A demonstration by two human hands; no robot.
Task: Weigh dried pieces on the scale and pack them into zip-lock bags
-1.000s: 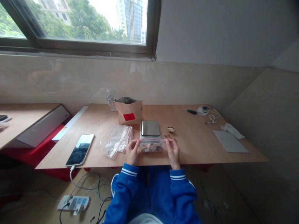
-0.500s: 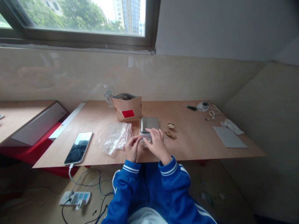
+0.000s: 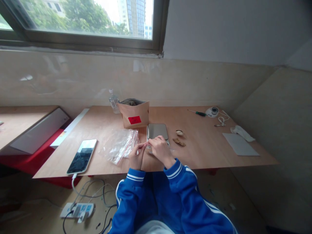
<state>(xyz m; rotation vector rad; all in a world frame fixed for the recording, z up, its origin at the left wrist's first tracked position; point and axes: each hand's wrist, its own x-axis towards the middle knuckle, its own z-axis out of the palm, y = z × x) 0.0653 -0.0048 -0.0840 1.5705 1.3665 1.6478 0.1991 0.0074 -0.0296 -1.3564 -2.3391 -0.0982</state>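
And there, your left grip and right grip both pinch one clear plastic bag, near one square, silver-topped scale; one tan, red-labelled paper pouch stands behind-left.

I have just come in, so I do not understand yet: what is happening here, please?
A person's left hand and right hand pinch a clear bag, mostly hidden by them. Just beyond is a scale. A pile of plastic bags lies to the left, with an open brown pouch farther back.
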